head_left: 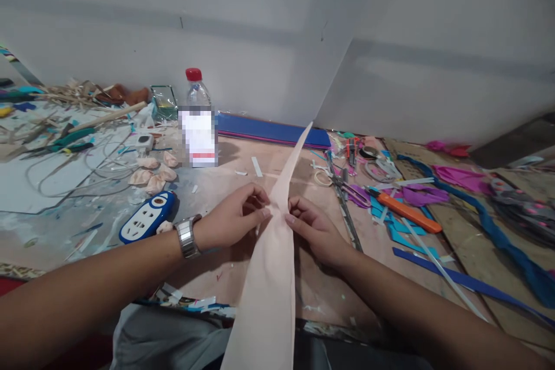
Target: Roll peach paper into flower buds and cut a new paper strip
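Note:
A long strip of pale pink fabric [271,277] runs from my lap up over the table, narrowing to a point at its far end. My left hand [236,217], with a metal watch [187,237] on the wrist, pinches the strip's left edge between thumb and fingers. Opposite it, my right hand [318,228] grips the right edge in the same way. Between the two hands the fabric is gathered and slightly creased. Several pale pink puffed fabric pieces [154,176] lie in a cluster to the left, beyond my left wrist.
A blue and white power strip [147,217] lies left of my hands. Behind it stand a red-capped bottle [198,89] and a lit phone [199,139]. At right are an orange utility knife [407,212], scissors [342,185] and a blue fabric strip [489,231]. Green-handled pliers [71,141] lie far left.

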Action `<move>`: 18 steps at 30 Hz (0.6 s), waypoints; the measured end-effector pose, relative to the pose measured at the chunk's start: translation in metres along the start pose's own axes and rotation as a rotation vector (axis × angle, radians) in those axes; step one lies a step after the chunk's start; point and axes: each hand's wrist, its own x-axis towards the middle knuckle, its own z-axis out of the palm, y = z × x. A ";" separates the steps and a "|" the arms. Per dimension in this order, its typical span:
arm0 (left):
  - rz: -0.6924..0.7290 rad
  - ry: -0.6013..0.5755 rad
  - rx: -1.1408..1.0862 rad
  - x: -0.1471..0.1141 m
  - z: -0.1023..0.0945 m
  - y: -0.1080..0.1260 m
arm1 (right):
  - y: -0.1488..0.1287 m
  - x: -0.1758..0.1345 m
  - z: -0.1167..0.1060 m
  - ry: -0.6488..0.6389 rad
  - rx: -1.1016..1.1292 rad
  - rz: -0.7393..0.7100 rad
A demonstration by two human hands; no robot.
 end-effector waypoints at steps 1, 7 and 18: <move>-0.065 0.024 -0.056 0.001 -0.001 -0.001 | -0.001 -0.001 0.001 -0.007 0.011 -0.007; -0.206 -0.109 -0.344 0.005 -0.001 -0.001 | -0.001 0.003 0.001 0.006 0.007 -0.032; -0.121 -0.131 -0.406 0.001 0.001 -0.002 | 0.000 0.011 -0.005 0.183 -0.071 0.008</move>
